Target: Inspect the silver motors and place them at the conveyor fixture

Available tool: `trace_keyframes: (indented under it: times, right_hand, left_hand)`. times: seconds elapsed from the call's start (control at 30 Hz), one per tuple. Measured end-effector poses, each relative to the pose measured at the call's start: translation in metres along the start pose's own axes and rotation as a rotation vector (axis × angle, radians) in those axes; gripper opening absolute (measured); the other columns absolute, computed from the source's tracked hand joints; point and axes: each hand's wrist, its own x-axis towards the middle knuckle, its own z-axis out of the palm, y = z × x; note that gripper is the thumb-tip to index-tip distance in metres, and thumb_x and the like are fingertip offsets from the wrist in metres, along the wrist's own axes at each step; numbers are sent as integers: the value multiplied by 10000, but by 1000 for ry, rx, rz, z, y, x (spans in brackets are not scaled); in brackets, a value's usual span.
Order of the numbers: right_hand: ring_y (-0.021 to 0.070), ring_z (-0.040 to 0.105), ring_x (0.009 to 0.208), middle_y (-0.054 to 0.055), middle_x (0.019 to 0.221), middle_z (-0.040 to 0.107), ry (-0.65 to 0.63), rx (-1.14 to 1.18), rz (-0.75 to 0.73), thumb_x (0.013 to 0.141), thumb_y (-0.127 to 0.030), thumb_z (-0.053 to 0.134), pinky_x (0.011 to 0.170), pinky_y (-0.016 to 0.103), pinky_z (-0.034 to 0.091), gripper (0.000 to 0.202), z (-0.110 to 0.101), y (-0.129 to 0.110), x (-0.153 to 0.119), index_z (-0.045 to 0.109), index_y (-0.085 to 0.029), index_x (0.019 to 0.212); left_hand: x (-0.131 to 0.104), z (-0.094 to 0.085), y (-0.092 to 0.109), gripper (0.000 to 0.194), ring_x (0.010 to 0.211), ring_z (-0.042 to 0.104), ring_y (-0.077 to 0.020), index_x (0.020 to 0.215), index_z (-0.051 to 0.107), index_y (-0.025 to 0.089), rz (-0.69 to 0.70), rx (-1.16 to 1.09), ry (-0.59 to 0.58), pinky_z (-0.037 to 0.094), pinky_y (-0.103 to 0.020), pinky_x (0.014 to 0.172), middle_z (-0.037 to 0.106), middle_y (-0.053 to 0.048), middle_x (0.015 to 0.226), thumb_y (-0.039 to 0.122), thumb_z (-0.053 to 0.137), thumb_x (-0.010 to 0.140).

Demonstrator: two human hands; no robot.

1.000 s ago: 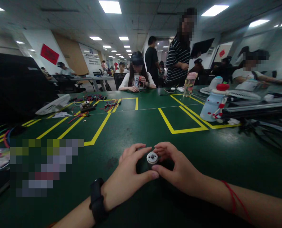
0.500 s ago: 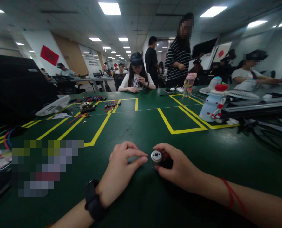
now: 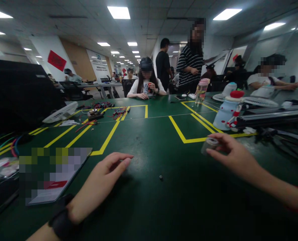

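Note:
A small silver cylinder (image 3: 209, 145), which looks like a motor, is between the thumb and fingers of my right hand (image 3: 230, 152). It is slightly blurred and held above the green table on the right. My left hand (image 3: 111, 170), with a black watch on the wrist, hovers over the table at left of centre. Its index finger and thumb stretch forward, tips close together, with nothing visible between them. A tiny metal ring-like part (image 3: 161, 177) lies on the table between my hands.
Yellow tape (image 3: 109, 137) marks areas on the table. Wires (image 3: 120, 112) and a small device (image 3: 95, 114) lie at the far left, near a white fan (image 3: 60, 112). A blue bottle (image 3: 223, 115) and black bars (image 3: 277, 117) are on the right. Across the table sits a person (image 3: 145, 85).
My right hand has carried the motor from the centre to the right and away from me. My left hand has drawn back leftward. The tiny metal part now shows where the motor was.

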Motion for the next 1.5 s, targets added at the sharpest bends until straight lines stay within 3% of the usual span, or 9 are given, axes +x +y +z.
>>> trace_keyframes:
  times: [0.2, 0.33, 0.5, 0.67, 0.83, 0.93, 1.13, 1.3, 1.5]
  right_hand:
    - [277, 608, 782, 121, 980, 625, 258, -538, 245, 762, -571, 528, 655, 412, 467, 576, -94, 142, 16, 540, -234, 1229]
    - [336, 585, 868, 158, 1056, 595, 282, -675, 188, 743, -645, 457, 673, 468, 459, 651, -109, 176, 17, 516, -201, 1216]
    - [405, 411, 1198, 196, 1285, 484, 461, -799, -211, 700, -694, 496, 965, 581, 326, 794, -63, 95, 13, 505, -138, 1267]
    - [190, 523, 1089, 58, 1203, 571, -366, -160, -412, 834, -488, 552, 942, 374, 424, 427, 39, -33, -10, 604, -260, 1191]
    - [155, 546, 904, 33, 934, 647, -512, 54, -461, 800, -386, 631, 813, 325, 447, 190, 99, -80, -13, 718, -240, 883]
    - [143, 570, 836, 33, 907, 658, -407, 22, -367, 858, -380, 545, 763, 304, 453, 227, 72, -68, 2, 699, -221, 905]
    - [204, 570, 950, 122, 1086, 640, 256, -638, -45, 906, -427, 402, 787, 327, 398, 424, -67, 23, 36, 661, -147, 1092]
    - [210, 550, 829, 167, 1085, 640, 168, -820, 466, 861, -484, 445, 674, 337, 348, 492, -138, 106, 39, 655, -155, 1161]
    - [211, 542, 829, 162, 1069, 650, 120, -741, 531, 854, -512, 453, 688, 322, 359, 512, -138, 107, 34, 671, -160, 1156]
  left_hand:
    - [-3, -22, -54, 361, 801, 589, -187, 1069, 666, 247, -211, -338, 152, 460, -288, 693, 655, -20, 939, 501, 589, 826]
    - [-4, -17, -53, 355, 780, 571, -171, 1072, 653, 239, -223, -364, 163, 442, -266, 665, 643, -8, 894, 487, 600, 823]
    - [-4, -15, -47, 373, 798, 585, -185, 1089, 643, 229, -218, -305, 153, 442, -276, 674, 652, -19, 908, 490, 585, 829]
    - [-7, -15, -45, 361, 785, 598, -186, 1071, 656, 233, -222, -235, 158, 454, -278, 682, 664, -9, 866, 490, 587, 827]
    - [-10, -16, -45, 358, 793, 611, -194, 1044, 674, 240, -220, -190, 150, 472, -291, 704, 684, -6, 878, 501, 603, 810]
    - [-12, -16, -45, 353, 801, 613, -193, 1042, 675, 242, -209, -174, 141, 470, -296, 718, 689, -5, 895, 500, 595, 815]
    - [-10, -12, -44, 362, 776, 604, -193, 1038, 678, 250, -195, -121, 145, 444, -290, 694, 674, 9, 815, 518, 588, 812]
    - [-10, -11, -44, 399, 819, 601, -224, 1044, 670, 248, -201, -77, 140, 445, -321, 714, 657, -6, 834, 554, 579, 805]
    - [-11, -15, -48, 377, 846, 600, -208, 1072, 650, 286, -245, -125, 120, 452, -315, 748, 666, 10, 899, 551, 579, 814]
